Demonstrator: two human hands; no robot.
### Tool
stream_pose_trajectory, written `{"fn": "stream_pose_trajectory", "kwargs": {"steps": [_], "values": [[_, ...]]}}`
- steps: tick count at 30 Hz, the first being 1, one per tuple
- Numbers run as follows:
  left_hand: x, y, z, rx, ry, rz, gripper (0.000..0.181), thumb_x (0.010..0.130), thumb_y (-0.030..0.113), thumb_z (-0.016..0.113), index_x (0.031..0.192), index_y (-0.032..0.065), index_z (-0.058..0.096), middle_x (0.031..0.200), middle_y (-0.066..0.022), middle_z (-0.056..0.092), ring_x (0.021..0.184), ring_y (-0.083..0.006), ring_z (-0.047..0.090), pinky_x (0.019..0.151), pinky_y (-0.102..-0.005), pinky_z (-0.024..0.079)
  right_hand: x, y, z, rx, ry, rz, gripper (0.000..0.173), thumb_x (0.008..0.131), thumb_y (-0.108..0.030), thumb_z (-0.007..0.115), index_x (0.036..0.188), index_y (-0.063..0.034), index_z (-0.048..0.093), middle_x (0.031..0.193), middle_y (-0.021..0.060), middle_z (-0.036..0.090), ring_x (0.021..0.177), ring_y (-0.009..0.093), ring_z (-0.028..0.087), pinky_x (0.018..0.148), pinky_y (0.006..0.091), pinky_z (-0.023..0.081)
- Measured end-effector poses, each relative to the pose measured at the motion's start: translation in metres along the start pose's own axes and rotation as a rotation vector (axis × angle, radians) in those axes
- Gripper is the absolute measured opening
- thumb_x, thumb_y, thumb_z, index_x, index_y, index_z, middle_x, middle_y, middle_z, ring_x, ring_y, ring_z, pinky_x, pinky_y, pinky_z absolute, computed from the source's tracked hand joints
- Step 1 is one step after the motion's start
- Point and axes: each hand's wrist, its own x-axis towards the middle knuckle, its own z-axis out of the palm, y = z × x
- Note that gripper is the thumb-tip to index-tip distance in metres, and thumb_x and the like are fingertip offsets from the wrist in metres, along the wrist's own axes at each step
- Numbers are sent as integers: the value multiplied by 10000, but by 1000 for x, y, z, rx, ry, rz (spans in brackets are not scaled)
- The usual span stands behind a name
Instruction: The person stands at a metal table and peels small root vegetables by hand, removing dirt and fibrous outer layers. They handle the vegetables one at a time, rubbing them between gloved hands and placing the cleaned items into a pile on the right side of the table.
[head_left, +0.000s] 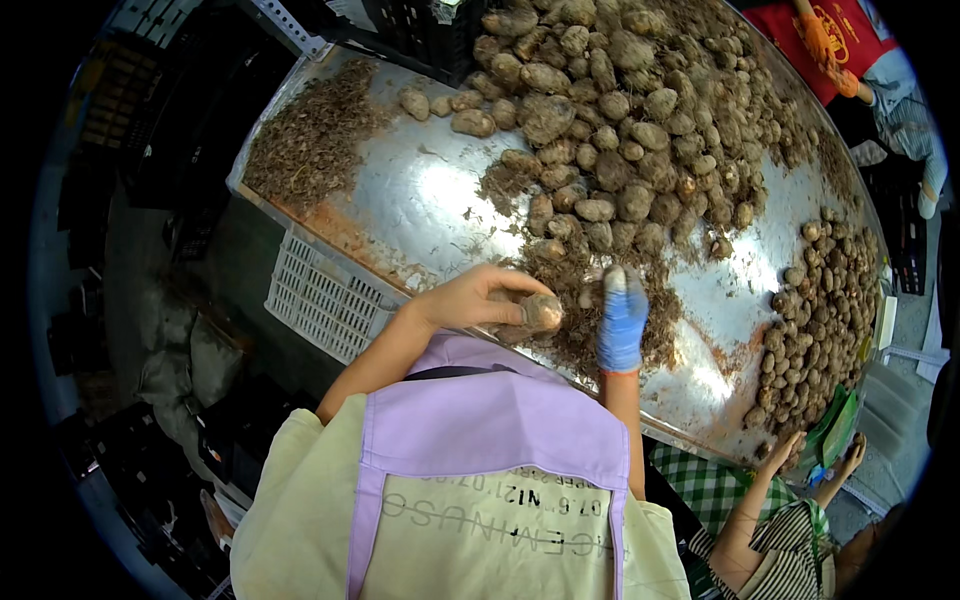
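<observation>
Near the table's front edge, my bare left hand (499, 300) grips a brown taro corm (541, 312) whose pale end faces right. My right hand (622, 315), in a blue and white glove, is over a mat of root fibres (577, 341) to the right of that corm. Its fingers point away from me; whether they hold anything is unclear. Just beyond both hands, a large heap of hairy taro corms (615, 142) covers the metal table (405, 202). A second pile of smaller, cleaner corms (810, 322) lies at the table's right.
Root trimmings (307, 142) cover the table's left end. Below its front edge is a white plastic crate (322, 300); a black crate (420, 30) stands at the back. A co-worker with a green bag (832, 431) is at the lower right, another with orange gloves (817, 41) across the table.
</observation>
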Motion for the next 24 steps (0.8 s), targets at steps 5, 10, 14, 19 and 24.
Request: {"fn": "stream_pose_trajectory", "kwargs": {"steps": [5, 10, 14, 19, 24], "values": [[5, 4, 3, 202, 210, 17, 469, 614, 39, 788, 1053, 67, 626, 1001, -16, 611, 898, -119, 554, 775, -257, 441, 8, 4, -21, -507, 7, -299, 335, 863, -338, 610, 987, -27, 598, 883, 102, 620, 826, 202, 598, 729, 320, 488], [10, 0, 10, 421, 325, 134, 422, 626, 124, 791, 1020, 103, 640, 896, -13, 612, 730, -131, 531, 689, -254, 445, -9, -35, -2, -287, -152, -371, 368, 789, -329, 692, 985, -23, 639, 936, 115, 620, 898, 236, 589, 779, 345, 473], [11, 4, 14, 524, 392, 174, 400, 619, 128, 788, 989, 100, 640, 909, -38, 613, 796, -191, 588, 722, -287, 466, -14, -35, 7, -335, -120, -394, 314, 811, -322, 666, 907, -23, 653, 865, 111, 622, 820, 242, 592, 731, 339, 474], [12, 1, 19, 610, 470, 227, 395, 633, 120, 773, 999, 91, 629, 941, -60, 617, 858, -224, 617, 739, -307, 481, -8, -34, 7, -535, -113, -507, 253, 856, -305, 612, 820, -55, 630, 764, 98, 605, 733, 263, 569, 653, 345, 460], [14, 1, 14, 488, 659, 94, 413, 680, 141, 756, 1060, 82, 606, 974, -41, 629, 865, -150, 614, 730, -280, 479, -17, -26, 3, -227, -359, -447, 218, 882, -267, 574, 834, -57, 609, 803, 105, 613, 758, 278, 567, 700, 366, 455]]}}
